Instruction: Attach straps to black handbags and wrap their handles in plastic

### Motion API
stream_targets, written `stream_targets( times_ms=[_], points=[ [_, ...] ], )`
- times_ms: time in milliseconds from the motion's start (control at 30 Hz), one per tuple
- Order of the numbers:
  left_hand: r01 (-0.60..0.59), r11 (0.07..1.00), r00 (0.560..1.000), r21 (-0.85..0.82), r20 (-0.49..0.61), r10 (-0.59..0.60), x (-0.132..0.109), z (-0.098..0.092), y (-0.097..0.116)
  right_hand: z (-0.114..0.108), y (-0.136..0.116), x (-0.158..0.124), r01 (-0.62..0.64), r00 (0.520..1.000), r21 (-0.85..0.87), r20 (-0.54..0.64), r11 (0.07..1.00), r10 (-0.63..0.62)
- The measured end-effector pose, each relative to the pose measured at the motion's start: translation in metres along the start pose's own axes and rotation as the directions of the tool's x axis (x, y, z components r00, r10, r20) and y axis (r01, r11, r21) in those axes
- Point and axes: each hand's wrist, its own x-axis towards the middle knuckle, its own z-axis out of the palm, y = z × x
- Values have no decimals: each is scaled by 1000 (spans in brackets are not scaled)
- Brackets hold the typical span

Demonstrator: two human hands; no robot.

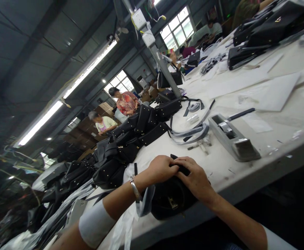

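A black handbag (167, 203) with a gold-coloured clasp lies at the table's front edge, below both hands. My left hand (163, 169) is closed, its fingers pinching a black strap-like part at the top of the bag. Close against it, my right hand (196, 177) curls its fingers and thumb round the same black part (181, 167). The fingertips of the two hands almost meet. Plastic-wrapped strap material (145, 201) hangs beside my left wrist. How the black part joins the bag is hidden by my hands.
A grey tape dispenser (232, 137) stands to the right. Wrapped straps (189, 133) lie beyond my hands. Black bags (131, 132) are heaped at left, and more bags (269, 31) lie at far right. A metal post (164, 69) rises from the table. Several people work behind.
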Motion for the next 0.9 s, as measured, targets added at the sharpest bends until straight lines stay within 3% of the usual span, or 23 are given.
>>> stream_targets(
  times_ms=[333, 633, 767, 900],
  points=[
    [-12, 982, 1000, -190, 1, 12, -18, -7, -17, -14, 5, 3, -43, 995, 38, 95, 998, 40],
    [-26, 998, 984, -66, -180, 14, -26, 7, -5, -14, -1, 3, -123, 990, 76, 77, 989, 117],
    [-31, 999, 958, -37, -285, 19, -36, 14, -7, -28, -7, 12, -158, 973, 70, 182, 985, 143],
    [-66, 997, 955, 27, -288, 71, -40, 23, -9, -42, -7, 20, -223, 926, 136, 338, 965, 167]
  ],
)
